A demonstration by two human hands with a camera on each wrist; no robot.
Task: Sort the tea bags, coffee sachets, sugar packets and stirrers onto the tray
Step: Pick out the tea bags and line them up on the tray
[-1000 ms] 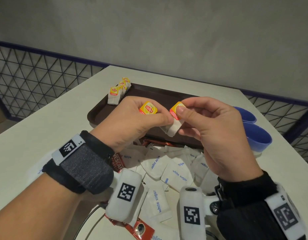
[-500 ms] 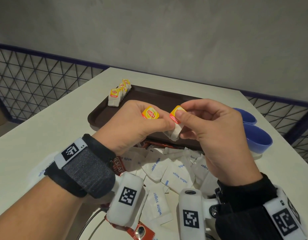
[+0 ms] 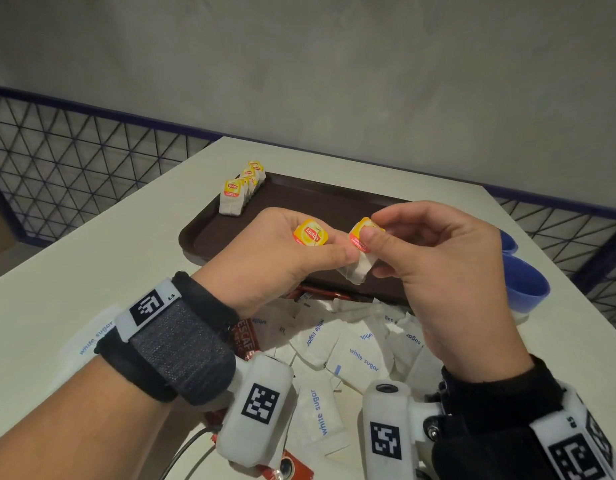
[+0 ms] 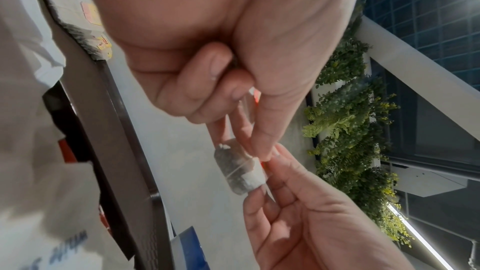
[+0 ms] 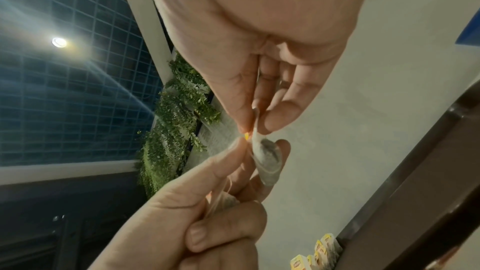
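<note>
My left hand (image 3: 320, 251) grips a tea bag with a yellow Lipton tag (image 3: 310, 233) in its curled fingers. Close beside it, my right hand (image 3: 372, 244) pinches a second tea bag (image 3: 358, 270) by its top, and the pouch hangs below. The left thumb tip touches that bag. The left wrist view shows the dark-filled pouch (image 4: 239, 169) between both hands' fingertips, and the right wrist view shows it (image 5: 267, 159) too. Both hands hover over the near edge of the brown tray (image 3: 299, 199). A row of tea bags (image 3: 235, 195) stands at its far left corner.
Several white sugar packets (image 3: 362, 358) lie heaped on the table under my wrists, with red coffee sachets (image 3: 245, 337) among them. Two blue bowls (image 3: 524, 282) stand to the right of the tray. A mesh railing (image 3: 74, 168) runs behind the table.
Both hands have stayed together over the tray's near edge, each holding its tea bag. Only small finger shifts show.
</note>
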